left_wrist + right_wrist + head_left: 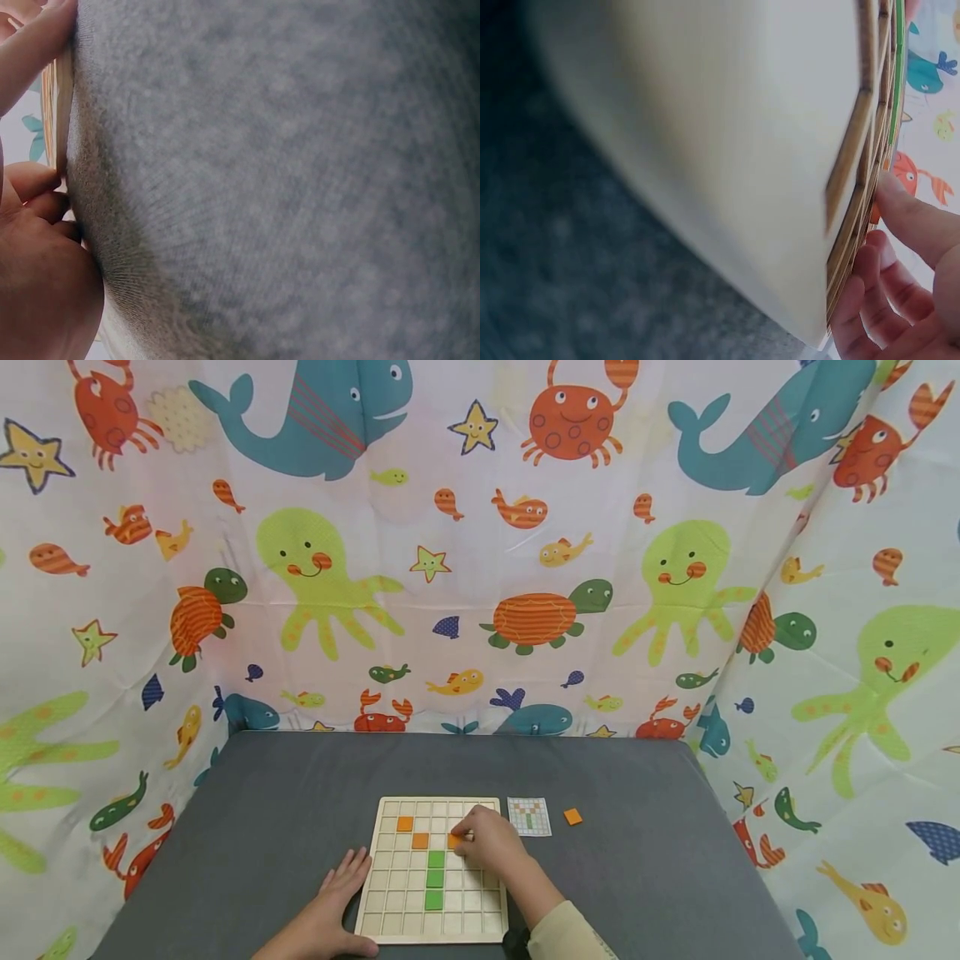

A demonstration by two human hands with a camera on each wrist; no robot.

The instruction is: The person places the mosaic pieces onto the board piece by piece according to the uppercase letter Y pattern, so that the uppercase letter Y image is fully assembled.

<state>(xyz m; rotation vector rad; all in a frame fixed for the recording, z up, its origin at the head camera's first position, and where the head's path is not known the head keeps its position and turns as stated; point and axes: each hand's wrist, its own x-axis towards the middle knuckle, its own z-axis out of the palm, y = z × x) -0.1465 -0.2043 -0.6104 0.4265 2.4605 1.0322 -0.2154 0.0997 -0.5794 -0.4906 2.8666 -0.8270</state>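
A wooden grid board lies on the grey table. Set in its cells are two orange tiles, one at upper left and one lower, plus a column of green tiles. My right hand pinches a third orange tile at a cell right of the column; in the right wrist view the thumb is against this orange tile. My left hand rests along the board's left side, thumb by the front corner; the left wrist view shows its fingers touching the board edge.
Just right of the board lies a small printed card with a coloured grid pattern. A loose orange tile sits beyond it on the grey tabletop. A sea-animal curtain surrounds the table's back and sides.
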